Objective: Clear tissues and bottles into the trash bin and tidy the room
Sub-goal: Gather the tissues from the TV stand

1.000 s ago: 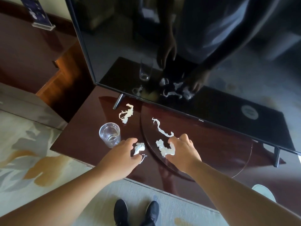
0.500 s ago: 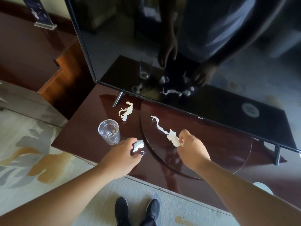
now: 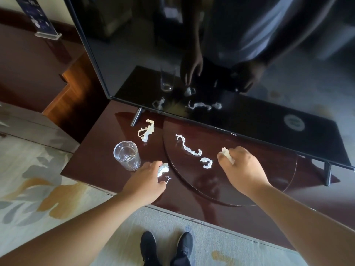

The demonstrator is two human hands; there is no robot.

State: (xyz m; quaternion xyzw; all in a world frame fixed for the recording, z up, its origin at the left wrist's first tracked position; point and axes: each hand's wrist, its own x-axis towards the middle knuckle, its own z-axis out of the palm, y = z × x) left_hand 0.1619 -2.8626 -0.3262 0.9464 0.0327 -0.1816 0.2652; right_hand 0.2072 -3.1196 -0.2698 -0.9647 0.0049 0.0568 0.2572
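Dark surface (image 3: 92, 166) carries a glass (image 3: 127, 155) just beside the left hand (image 3: 146, 181), pinching a tissue wad (image 3: 163, 167), which could knock it; right hand (image 3: 240, 169) grips a tissue scrap (image 3: 227, 155).

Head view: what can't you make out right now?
Trash bin, bottles: outside the frame.
Left hand: its tissue wad mostly covered by the hand.
Right hand: its tissue scrap partly tucked into the grip.
Sign card: cut by top edge, print too small.
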